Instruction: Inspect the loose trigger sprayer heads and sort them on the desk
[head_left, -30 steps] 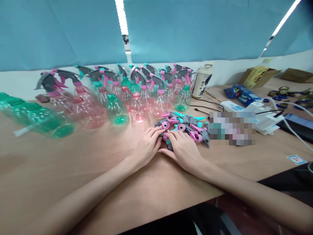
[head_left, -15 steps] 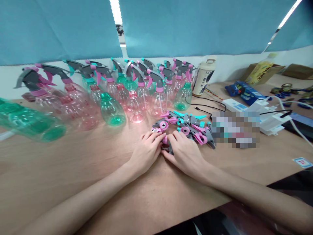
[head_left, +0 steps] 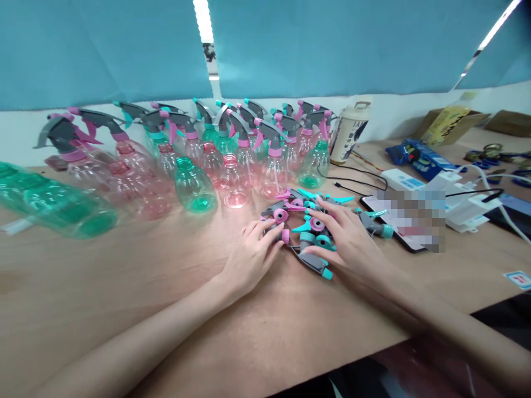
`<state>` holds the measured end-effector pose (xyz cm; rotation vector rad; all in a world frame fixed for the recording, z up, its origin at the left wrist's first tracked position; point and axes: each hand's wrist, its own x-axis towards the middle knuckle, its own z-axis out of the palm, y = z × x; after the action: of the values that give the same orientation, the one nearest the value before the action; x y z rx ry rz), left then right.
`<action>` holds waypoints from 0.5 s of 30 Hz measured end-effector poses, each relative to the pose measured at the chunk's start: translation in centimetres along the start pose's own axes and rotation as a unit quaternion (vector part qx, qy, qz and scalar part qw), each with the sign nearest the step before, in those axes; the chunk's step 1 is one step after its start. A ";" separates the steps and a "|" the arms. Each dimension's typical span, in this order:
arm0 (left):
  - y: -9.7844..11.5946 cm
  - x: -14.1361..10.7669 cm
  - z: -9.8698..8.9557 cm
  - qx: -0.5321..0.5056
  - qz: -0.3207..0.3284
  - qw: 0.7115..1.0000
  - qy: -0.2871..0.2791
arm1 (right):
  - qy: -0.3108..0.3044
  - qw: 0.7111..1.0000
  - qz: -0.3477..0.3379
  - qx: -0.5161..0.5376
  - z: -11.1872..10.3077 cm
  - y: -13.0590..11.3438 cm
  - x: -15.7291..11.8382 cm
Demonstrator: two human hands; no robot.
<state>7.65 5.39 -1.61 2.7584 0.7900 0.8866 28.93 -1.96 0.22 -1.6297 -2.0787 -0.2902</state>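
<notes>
A pile of loose spray trigger heads lies on the table, grey with pink or teal parts. At its left edge my left hand [head_left: 254,255] is closed around a grey spray trigger head with a pink collar [head_left: 285,236], mostly hidden under the fingers. My right hand [head_left: 352,237] lies over the pile's right side, fingers apart, touching the heads without gripping one. Below its thumb, a grey trigger head with a teal tip [head_left: 317,264] rests on the table. Between the hands are a teal collar [head_left: 323,241] and a pink collar [head_left: 281,215].
Behind stand several spray bottles with heads fitted and open ones, including a green bottle [head_left: 194,188] and a pink bottle [head_left: 235,185]. Green bottles [head_left: 70,207] lie at left. To the right are a phone [head_left: 409,237], a white power strip [head_left: 464,207] and a cream tumbler [head_left: 350,132].
My right hand has moved right and opened out over the pile. Trigger heads there have shifted, and teal ones now show between the hands. My left hand has stayed nearly in place.
</notes>
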 end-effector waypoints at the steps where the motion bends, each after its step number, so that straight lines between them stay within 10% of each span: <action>1: -0.2 0.1 -0.1 -0.014 -0.001 1.000 0.011 | -0.015 1.000 0.001 -0.011 0.2 0.2 -0.3; 7: -3.7 3.8 -1.7 -0.009 0.026 1.000 -0.003 | -0.090 0.994 0.056 -0.019 2.0 -0.2 -0.8; 15: -4.6 8.9 -2.1 0.083 0.159 0.958 -0.223 | -0.109 0.991 0.078 0.007 2.9 -2.3 1.1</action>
<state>10.58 13.93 3.28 3.1107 0.3602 0.2117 25.87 -0.34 -1.50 -1.8756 -2.0862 -0.0462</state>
